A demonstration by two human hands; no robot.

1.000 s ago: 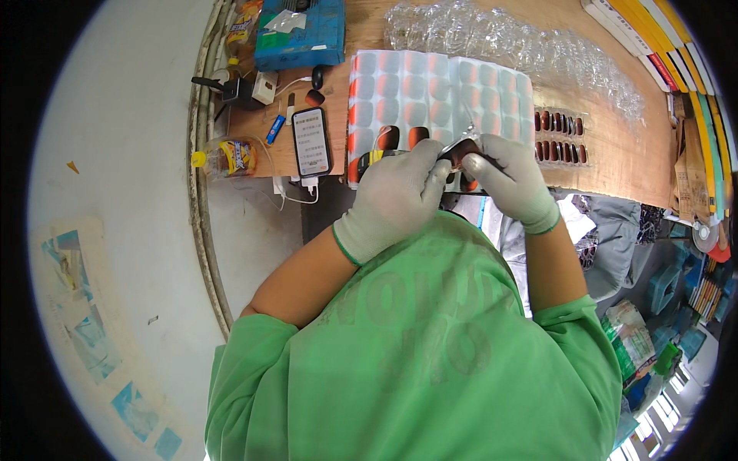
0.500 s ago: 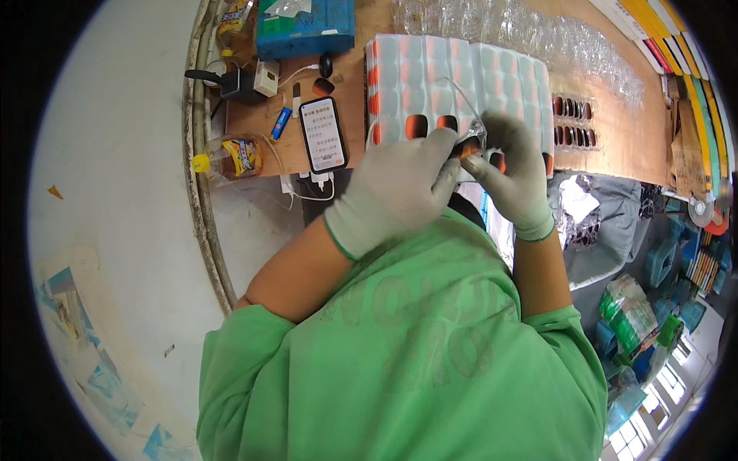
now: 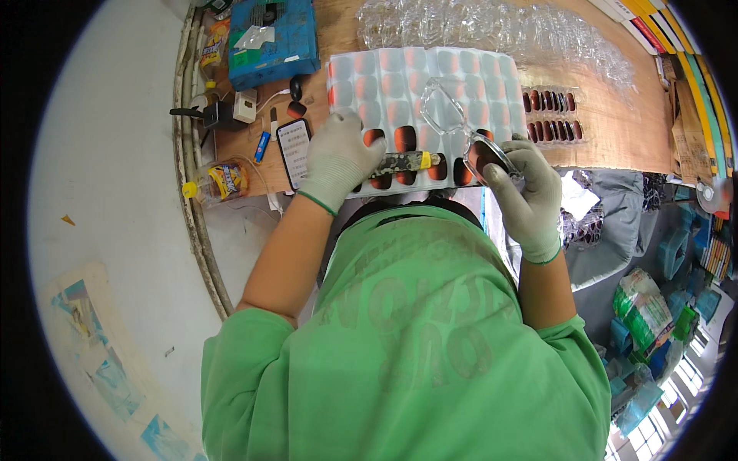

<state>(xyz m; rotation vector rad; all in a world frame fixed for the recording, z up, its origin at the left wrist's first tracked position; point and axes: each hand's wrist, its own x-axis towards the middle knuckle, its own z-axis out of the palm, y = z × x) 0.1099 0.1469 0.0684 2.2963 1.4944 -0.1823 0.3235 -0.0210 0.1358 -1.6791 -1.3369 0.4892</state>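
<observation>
At the right edge of the sheet, my right hand (image 3: 529, 192) in a pale glove pinches a clear glasses frame (image 3: 442, 107). A dark brown lens (image 3: 483, 156) shows at the frame's near rim. My gloved left hand (image 3: 338, 154) is at the sheet's left edge with fingers curled; what they hold, if anything, is hidden. A speckled bar-shaped tool (image 3: 400, 162) with a yellow band lies across the sheet by its thumb; I cannot tell whether the hand touches it. The white sheet (image 3: 430, 142) carries rows of covered lenses, with several bare dark orange-brown lenses (image 3: 405, 138) nearest me.
A phone (image 3: 294, 150), a blue lighter (image 3: 262, 146) and a bottle (image 3: 223, 183) are on the left. Behind them stands a blue box (image 3: 273, 46). Clear plastic frames (image 3: 492, 27) line the back. A tray of dark lenses (image 3: 552, 115) sits right of the sheet.
My hands have parted: the left moved to the sheet's left edge, the right keeps the glasses frame. The speckled tool and more bare lenses have come into sight. The whole view has shifted slightly.
</observation>
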